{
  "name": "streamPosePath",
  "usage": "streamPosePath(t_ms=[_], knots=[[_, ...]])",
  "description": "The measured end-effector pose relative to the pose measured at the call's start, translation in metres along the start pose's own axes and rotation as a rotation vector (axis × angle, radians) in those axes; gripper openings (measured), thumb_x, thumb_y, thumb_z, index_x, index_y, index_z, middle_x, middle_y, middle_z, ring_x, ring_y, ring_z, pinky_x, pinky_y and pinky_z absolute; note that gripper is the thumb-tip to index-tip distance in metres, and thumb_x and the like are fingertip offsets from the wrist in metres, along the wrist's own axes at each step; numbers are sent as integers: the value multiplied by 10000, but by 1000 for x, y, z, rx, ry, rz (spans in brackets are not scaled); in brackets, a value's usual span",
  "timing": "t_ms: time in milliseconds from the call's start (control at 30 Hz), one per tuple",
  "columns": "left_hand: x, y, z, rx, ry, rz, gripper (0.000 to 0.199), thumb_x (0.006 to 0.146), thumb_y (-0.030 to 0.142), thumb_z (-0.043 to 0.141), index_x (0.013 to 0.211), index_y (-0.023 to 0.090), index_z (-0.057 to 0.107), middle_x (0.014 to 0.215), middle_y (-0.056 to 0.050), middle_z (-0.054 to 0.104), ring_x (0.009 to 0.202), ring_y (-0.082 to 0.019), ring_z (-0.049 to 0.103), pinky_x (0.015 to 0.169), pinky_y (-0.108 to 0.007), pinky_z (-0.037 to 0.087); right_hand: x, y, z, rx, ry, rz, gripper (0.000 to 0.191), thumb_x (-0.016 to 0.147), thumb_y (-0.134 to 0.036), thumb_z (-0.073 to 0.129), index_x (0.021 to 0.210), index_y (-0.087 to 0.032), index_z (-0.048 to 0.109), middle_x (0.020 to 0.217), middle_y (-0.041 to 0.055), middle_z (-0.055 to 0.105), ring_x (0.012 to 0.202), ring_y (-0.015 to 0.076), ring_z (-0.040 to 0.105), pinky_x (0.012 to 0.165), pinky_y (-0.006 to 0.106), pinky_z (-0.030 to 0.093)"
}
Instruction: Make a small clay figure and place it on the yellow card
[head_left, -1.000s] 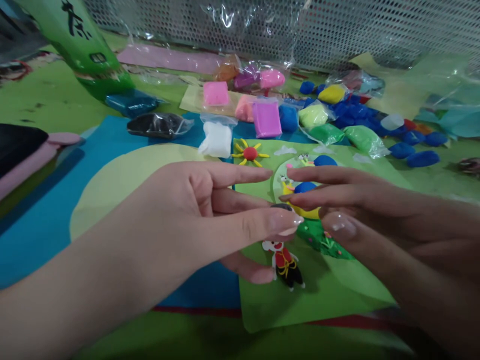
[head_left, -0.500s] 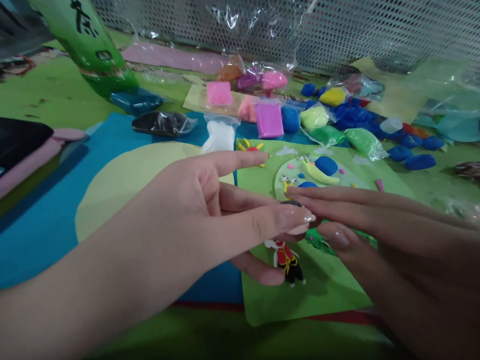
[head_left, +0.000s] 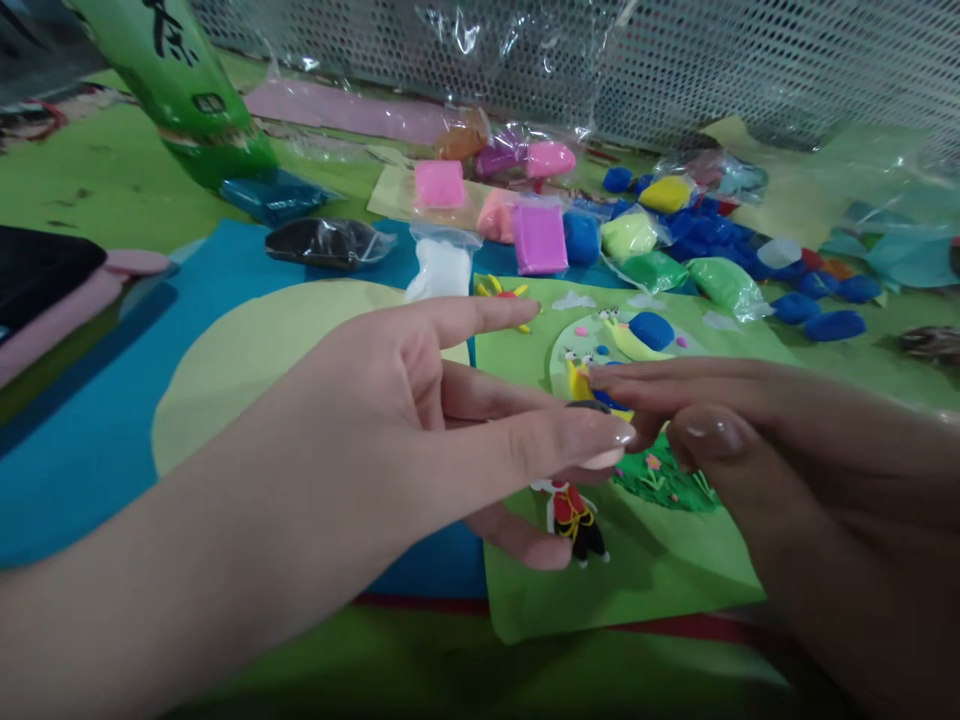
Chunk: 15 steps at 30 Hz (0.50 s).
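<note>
My left hand (head_left: 442, 420) pinches a small dark and pale pink clay piece (head_left: 600, 458) between thumb and fingers, mostly hidden by the thumb. Close against its right side is my right hand (head_left: 757, 430), fingers stretched out together and thumb apart, its fingertips near the piece. Both hands are over a green sheet (head_left: 637, 590) decorated with clay snails, a sun, a grassy patch (head_left: 667, 480) and a small figure in red and black (head_left: 576, 520).
A blue sheet (head_left: 67, 450) with a pale yellow round shape (head_left: 225, 380) lies left. Behind are bagged clays, including white (head_left: 442, 268), purple (head_left: 540, 238) and black (head_left: 326, 243), plus a green bottle (head_left: 195, 90). Blue lumps (head_left: 712, 235) lie at right.
My right hand's thumb has lifted a little away from its fingers, and more of the lower snail and grassy patch shows. My left hand keeps its pinch, nearly unmoved.
</note>
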<state>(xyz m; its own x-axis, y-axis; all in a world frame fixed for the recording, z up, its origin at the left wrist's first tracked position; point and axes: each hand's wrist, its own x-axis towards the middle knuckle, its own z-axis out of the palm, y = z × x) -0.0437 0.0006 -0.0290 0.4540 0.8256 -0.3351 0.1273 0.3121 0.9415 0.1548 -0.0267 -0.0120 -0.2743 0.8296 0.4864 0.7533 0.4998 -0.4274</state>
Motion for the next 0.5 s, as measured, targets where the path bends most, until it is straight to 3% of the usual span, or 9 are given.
streamPosePath(t_ms=[100, 233, 367, 500], knots=[[-1, -1, 1, -1, -2, 12, 655, 798, 324, 561, 1359, 424, 239, 753, 181, 693, 739, -223, 668, 518, -156, 513, 2, -3, -1, 53, 41, -17, 155, 869, -188, 504, 802, -233, 635, 749, -36, 669, 677, 104, 617, 628, 188, 503], [-3, 0, 3, -43, -2, -9, 679, 766, 338, 609, 1334, 422, 247, 727, 183, 695, 655, -212, 680, 482, -153, 529, 1, -3, 4, 55, -60, -70, 121, 833, -159, 479, 750, -225, 538, 588, -47, 547, 469, 70, 486, 441, 189, 413], [-3, 2, 7, -111, -43, -35, 771, 752, 300, 607, 1369, 432, 164, 670, 214, 671, 563, -171, 663, 479, -131, 521, -2, 0, 8, 89, -226, -40, 198, 928, -184, 401, 746, -235, 458, 651, -66, 526, 477, 55, 471, 462, 176, 412], [-2, 3, 7, -105, -40, -39, 801, 760, 295, 600, 1371, 498, 125, 730, 217, 685, 707, -221, 675, 506, -183, 553, -3, 0, 6, 129, -255, 21, 200, 916, -173, 424, 732, -237, 466, 633, -87, 519, 471, 45, 464, 483, 159, 408]])
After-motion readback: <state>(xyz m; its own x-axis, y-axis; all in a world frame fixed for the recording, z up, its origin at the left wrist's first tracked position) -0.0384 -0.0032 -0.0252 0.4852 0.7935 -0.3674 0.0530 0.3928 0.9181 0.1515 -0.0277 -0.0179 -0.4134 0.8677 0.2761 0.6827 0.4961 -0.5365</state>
